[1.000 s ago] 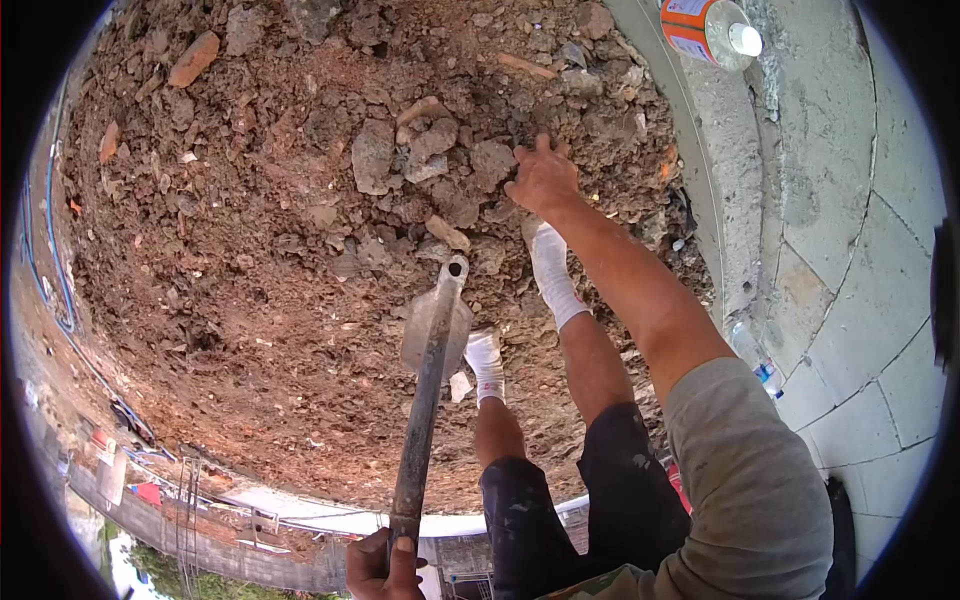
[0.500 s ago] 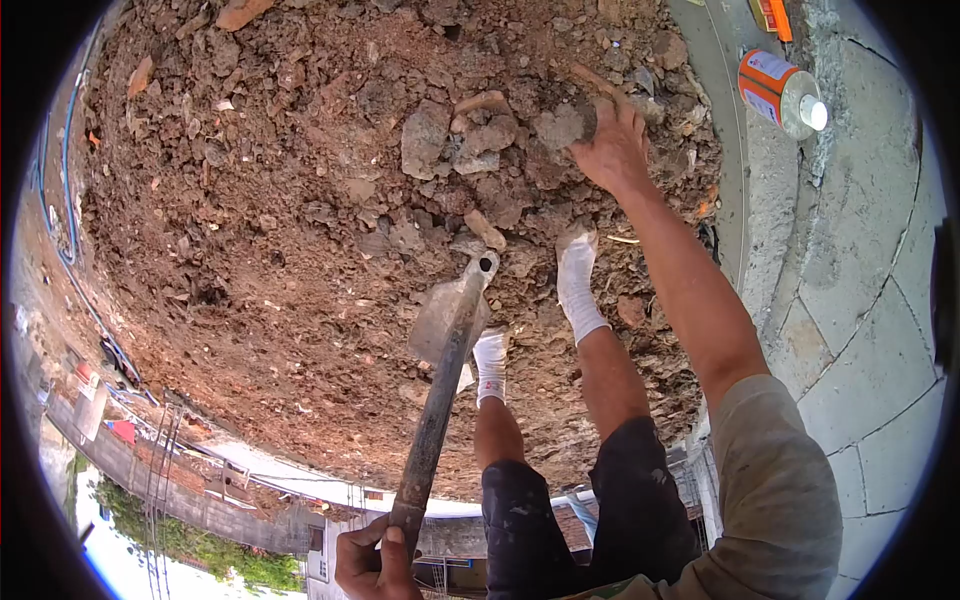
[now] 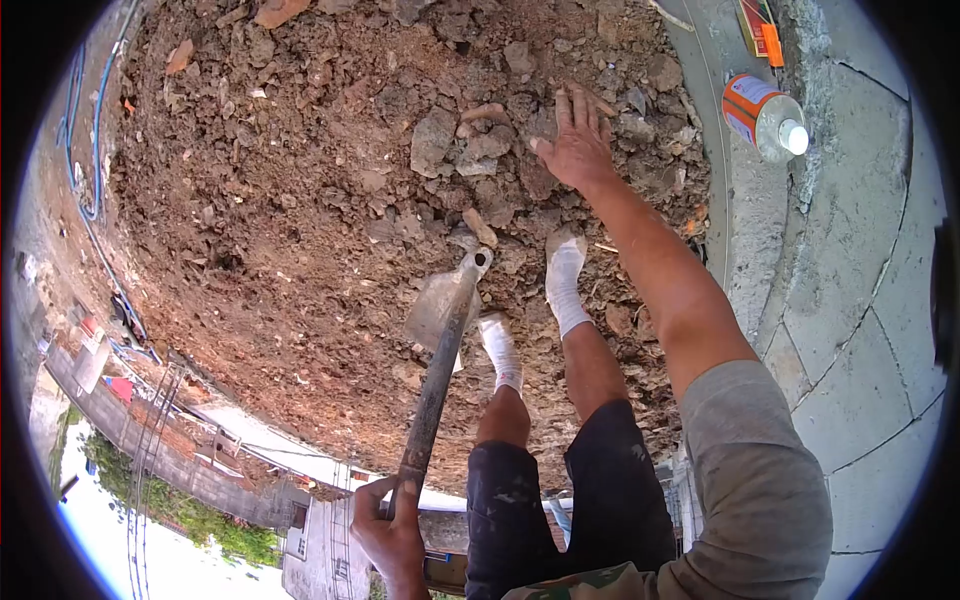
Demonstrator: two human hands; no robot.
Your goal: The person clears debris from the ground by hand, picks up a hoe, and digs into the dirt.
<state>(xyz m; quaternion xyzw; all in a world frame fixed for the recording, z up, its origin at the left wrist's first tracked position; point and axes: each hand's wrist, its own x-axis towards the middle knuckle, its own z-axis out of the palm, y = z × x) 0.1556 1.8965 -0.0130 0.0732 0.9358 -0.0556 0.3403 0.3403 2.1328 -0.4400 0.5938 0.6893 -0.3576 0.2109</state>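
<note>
In the lower left, my left hand [image 3: 390, 525] is closed around the end of a hoe's [image 3: 435, 385] long grey handle. The flat metal blade [image 3: 432, 308] of the hoe rests on the soil, close to my feet. My right hand [image 3: 578, 148] reaches out over the rubble, palm down, with thumb and fingers apart and nothing visible in it. Left of it are a grey lump [image 3: 433, 142] and broken, reddish-edged chunks [image 3: 485, 145]. A small brown stone [image 3: 480, 227] lies just beyond the hoe head. What is under my right palm is hidden.
Loose brown soil [image 3: 290, 240] with stones spreads around my white-socked feet [image 3: 566, 270]. On the right, a clear bottle with an orange label [image 3: 765, 115] sits along a concrete edge [image 3: 755, 220] beside paving. A blue hose [image 3: 103, 110] runs along the far left.
My right hand has opened and straightened its fingers; the grey clod beside its thumb no longer shows there. The view has shifted slightly, while the hoe stays in my left hand.
</note>
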